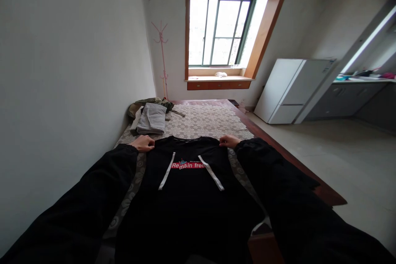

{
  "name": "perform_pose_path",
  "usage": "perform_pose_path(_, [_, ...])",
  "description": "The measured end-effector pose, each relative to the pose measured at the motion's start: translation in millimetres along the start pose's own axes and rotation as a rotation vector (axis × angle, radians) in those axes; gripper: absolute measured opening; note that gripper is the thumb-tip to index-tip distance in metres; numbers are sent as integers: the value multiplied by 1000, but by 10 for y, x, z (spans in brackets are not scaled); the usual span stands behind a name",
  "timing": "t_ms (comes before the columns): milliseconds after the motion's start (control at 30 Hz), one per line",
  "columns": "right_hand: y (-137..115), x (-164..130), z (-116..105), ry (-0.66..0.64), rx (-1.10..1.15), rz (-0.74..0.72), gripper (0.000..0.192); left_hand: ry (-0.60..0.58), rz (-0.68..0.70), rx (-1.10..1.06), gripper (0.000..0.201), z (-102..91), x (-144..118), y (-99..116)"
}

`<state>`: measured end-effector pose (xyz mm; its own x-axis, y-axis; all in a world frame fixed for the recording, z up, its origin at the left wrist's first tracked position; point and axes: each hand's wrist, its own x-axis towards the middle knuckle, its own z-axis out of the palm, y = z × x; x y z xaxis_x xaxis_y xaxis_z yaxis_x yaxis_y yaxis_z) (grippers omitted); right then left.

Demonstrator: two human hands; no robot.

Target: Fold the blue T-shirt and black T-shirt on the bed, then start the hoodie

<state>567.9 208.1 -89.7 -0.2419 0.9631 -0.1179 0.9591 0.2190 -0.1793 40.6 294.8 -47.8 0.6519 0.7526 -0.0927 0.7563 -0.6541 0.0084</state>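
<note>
Head view: a black hoodie (188, 189) lies spread flat, front up, in the lower centre of the frame on a lace-patterned bed cover (207, 121). Its chest carries a red strip printed "Remain free", and two white drawstrings run down from the neckline. The left hand (142, 143), at centre left, is curled closed on the hoodie's shoulder edge, fingers tucked over the cloth. The right hand (228, 141), at centre right, pinches the opposite shoulder edge between bent fingers and thumb. Both arms, in black sleeves, stretch in from the bottom corners of the frame.

Beyond the left hand, toward the upper left of the bed, a folded grey garment (152, 118) rests on an olive-green one (154, 102). A pink coat stand (162, 55) rises against the wall behind them. A bright window (222, 31) fills the upper centre, with a wooden sill beneath it. A white fridge (292, 90) stands at the right, on the tiled floor.
</note>
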Motion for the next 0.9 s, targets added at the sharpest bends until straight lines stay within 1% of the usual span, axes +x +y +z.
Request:
perform_pose_path(100, [42, -78, -5, 2, 14, 25, 18, 9, -28, 0, 22, 4, -53, -83])
perform_pose_path(200, [62, -152, -16, 37, -14, 62, 14, 19, -59, -2, 16, 0, -81, -165])
perform_pose_path(333, [39, -208, -17, 75, -56, 105, 9, 32, -114, -23, 11, 15, -99, -224])
perform_pose_path(400, [16, -226, -12, 78, -58, 137, 9, 42, -152, -50, 14, 41, -106, -236])
perform_pose_path(467, [-14, -233, -7, 90, -52, 172, 16, 66, -205, -82, 23, 79, -95, -231])
perform_pose_path(567, [-95, -186, 12, 124, -34, 208, 32, 106, -266, -130, 33, 155, -10, -160])
perform_pose_path(667, [-239, -50, 49, 147, -22, 236, 38, 123, -248, -180, 33, 236, 170, -3])
perform_pose_path(733, [-353, 73, 70, 148, -18, 250, 38, 129, -234, -210, 32, 281, 318, 114])
perform_pose_path(800, [-456, 193, 78, 140, -14, 258, 35, 134, -248, -231, 34, 314, 464, 204])
perform_pose_path(900, [-559, 331, 67, 123, -4, 260, 26, 121, -281, -264, 39, 334, 638, 256])
